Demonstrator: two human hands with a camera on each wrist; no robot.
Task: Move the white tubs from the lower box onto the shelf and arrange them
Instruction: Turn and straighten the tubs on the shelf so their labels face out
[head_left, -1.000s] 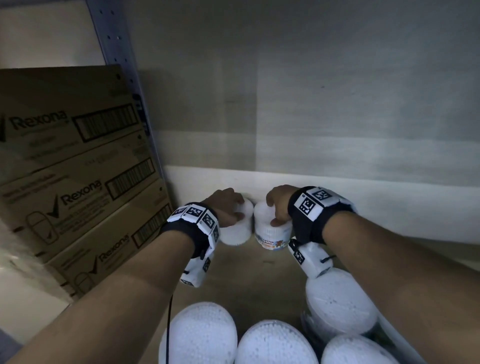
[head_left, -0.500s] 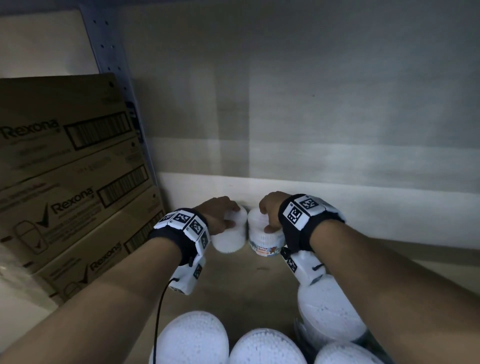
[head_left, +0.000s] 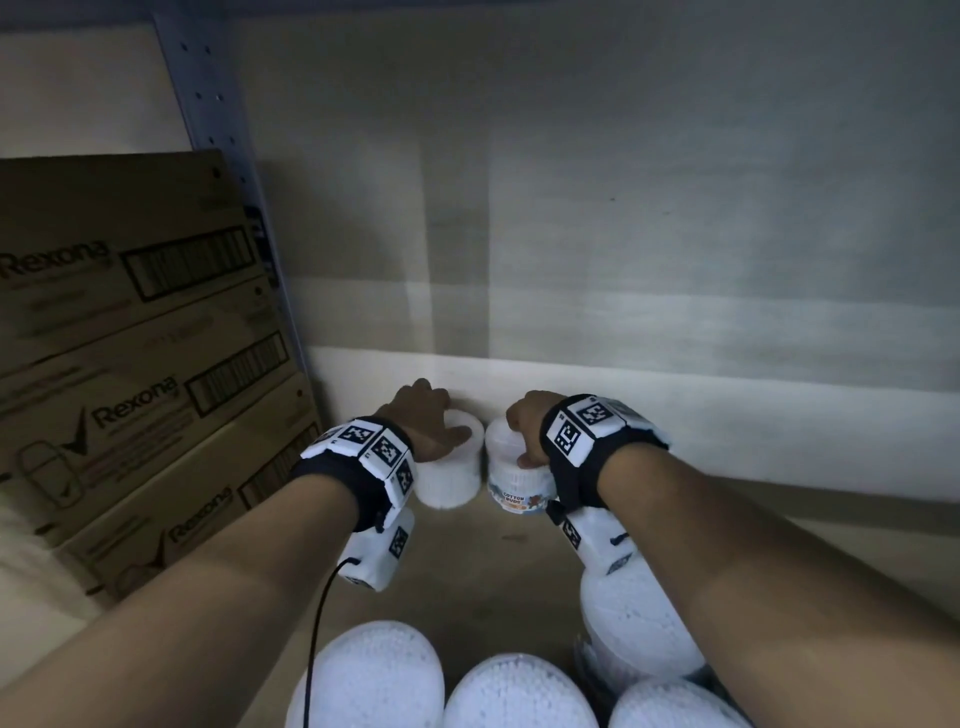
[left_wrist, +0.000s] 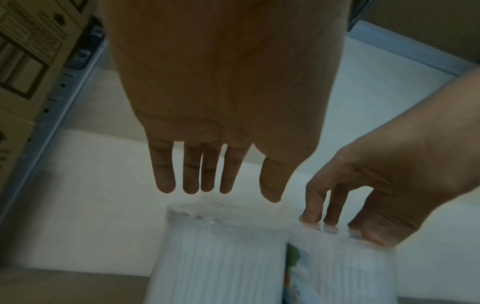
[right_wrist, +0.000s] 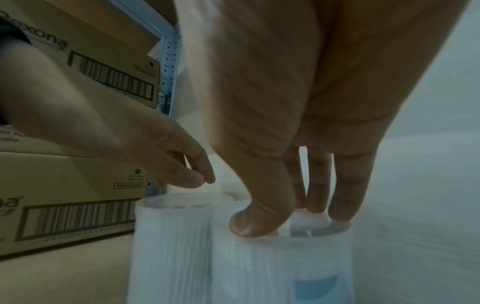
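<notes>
Two white tubs stand side by side on the shelf (head_left: 467, 566) close to the back wall. My left hand (head_left: 426, 421) hovers just over the left tub (head_left: 449, 480), fingers straight and apart from the lid, as the left wrist view shows: left hand (left_wrist: 231, 193), left tub (left_wrist: 221, 257). My right hand (head_left: 522, 423) grips the top rim of the right tub (head_left: 514, 486), which carries a coloured label. In the right wrist view the right hand (right_wrist: 291, 222) has its thumb and fingertips set on that right tub (right_wrist: 272, 267).
Stacked Rexona cartons (head_left: 130, 364) fill the left side beyond a grey perforated upright (head_left: 218, 156). Several more white tubs (head_left: 374, 675) stand at the near edge under my forearms. The shelf stretches on to the right along the pale wall (head_left: 727, 415).
Both tubs have slid a little further back toward the wall. My left hand has let go of its tub and lifted its fingers off the lid; the right hand stays on its tub.
</notes>
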